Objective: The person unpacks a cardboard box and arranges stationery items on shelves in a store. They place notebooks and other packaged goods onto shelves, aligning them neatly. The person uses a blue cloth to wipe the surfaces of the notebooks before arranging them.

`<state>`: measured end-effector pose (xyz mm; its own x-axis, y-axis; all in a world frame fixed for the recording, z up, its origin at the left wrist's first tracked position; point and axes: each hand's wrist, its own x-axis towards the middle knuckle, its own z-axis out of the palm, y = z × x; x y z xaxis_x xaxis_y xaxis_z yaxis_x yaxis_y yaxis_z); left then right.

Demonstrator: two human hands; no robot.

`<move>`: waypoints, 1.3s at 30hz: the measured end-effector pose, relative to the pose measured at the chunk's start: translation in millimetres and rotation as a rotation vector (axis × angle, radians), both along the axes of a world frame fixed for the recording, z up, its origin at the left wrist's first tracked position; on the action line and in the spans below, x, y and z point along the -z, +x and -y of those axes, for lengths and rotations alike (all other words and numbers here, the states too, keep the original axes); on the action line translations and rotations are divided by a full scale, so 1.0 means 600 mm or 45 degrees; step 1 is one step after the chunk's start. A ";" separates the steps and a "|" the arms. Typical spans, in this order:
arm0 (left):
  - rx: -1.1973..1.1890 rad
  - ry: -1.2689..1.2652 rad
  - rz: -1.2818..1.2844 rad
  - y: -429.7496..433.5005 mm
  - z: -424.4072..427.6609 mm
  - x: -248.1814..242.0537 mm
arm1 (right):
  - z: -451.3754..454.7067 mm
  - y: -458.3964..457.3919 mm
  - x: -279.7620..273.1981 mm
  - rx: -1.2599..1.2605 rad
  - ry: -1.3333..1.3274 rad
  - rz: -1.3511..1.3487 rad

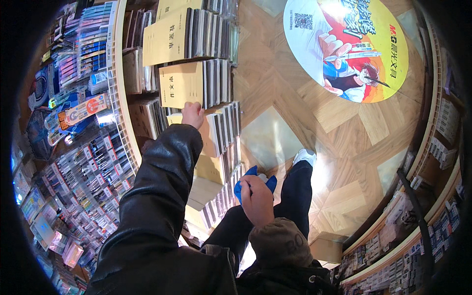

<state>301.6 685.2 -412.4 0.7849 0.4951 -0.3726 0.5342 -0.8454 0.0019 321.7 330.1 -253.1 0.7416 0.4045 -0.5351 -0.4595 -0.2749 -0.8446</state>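
My left hand, in a black leather-like sleeve, touches the near edge of a stack of yellow-covered notebooks. Its fingers are curled, and whether they pinch a cover is hidden. Another pile of yellow notebooks lies just below that hand, partly behind the sleeve. Held low in front of my legs, my right hand is closed around a crumpled blue cloth. A brown cuff covers the right wrist.
Taller notebook stacks continue along the low shelf. Pens and packaged stationery fill the left display rack. A round printed floor sticker lies on the wood-patterned floor. Curved shelves line the right, beside a cardboard box.
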 end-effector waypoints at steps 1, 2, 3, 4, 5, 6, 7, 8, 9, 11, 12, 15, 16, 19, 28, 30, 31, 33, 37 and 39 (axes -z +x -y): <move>0.001 -0.022 -0.013 -0.009 -0.010 0.009 | 0.000 0.006 0.005 -0.008 -0.029 -0.007; -0.030 -0.020 0.025 -0.020 -0.015 0.021 | 0.000 0.012 0.012 0.010 -0.041 -0.019; 0.060 -0.047 -0.052 -0.031 -0.020 0.032 | 0.002 0.018 0.020 0.042 0.009 -0.056; 0.152 -0.072 -0.130 -0.041 -0.022 0.038 | 0.005 0.022 0.029 0.049 -0.012 -0.107; 0.245 -0.093 -0.210 -0.052 -0.017 0.035 | 0.009 0.028 0.043 0.058 -0.025 0.003; 0.329 -0.129 -0.437 -0.057 -0.007 0.030 | 0.013 0.033 0.056 0.050 -0.103 -0.038; -0.130 -0.408 -0.346 -0.071 0.026 0.013 | 0.018 0.037 0.071 0.108 -0.097 -0.024; -0.599 -0.621 -0.171 -0.075 0.061 -0.012 | 0.023 0.039 0.081 0.184 -0.138 -0.178; -0.443 -0.620 -0.285 -0.083 0.095 -0.066 | 0.027 0.040 0.088 0.345 -0.062 -0.259; -0.060 -0.539 -0.479 -0.081 0.188 -0.195 | 0.045 0.044 0.093 0.483 0.005 -0.613; -0.127 -0.556 -0.566 -0.063 0.238 -0.254 | 0.051 0.048 0.091 0.492 0.010 -0.701; 0.043 -1.119 0.122 0.005 0.345 -0.424 | 0.094 0.073 0.069 0.250 -0.144 -0.730; 0.282 -1.026 -0.082 0.038 0.358 -0.451 | 0.112 0.090 0.062 0.204 -0.174 -0.841; 0.604 -0.991 -0.315 0.121 0.348 -0.464 | 0.149 0.140 0.046 0.643 0.142 -1.153; 0.270 -1.273 -0.026 0.346 0.199 -0.311 | 0.003 0.383 0.004 0.853 -0.214 -0.892; 0.180 -1.058 -0.036 0.400 0.144 -0.254 | -0.054 0.443 -0.002 0.885 -0.063 -1.010; 0.216 -0.793 -0.097 0.431 0.105 -0.221 | -0.085 0.468 -0.002 0.740 -0.191 -1.013; -0.159 -0.582 0.465 0.484 0.023 -0.176 | -0.148 0.496 -0.015 0.810 0.125 -0.719; -0.399 -0.167 0.169 0.631 -0.100 -0.133 | -0.258 0.580 -0.015 0.435 -0.081 -0.565; -0.554 -0.169 -0.025 0.697 -0.133 -0.144 | -0.301 0.623 -0.009 0.155 -0.086 -0.452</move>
<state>719.7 765.0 -326.1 0.5063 0.7242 -0.4682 0.8408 -0.5351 0.0815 695.4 510.6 -247.6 0.5459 0.2801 -0.7896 -0.7528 -0.2499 -0.6090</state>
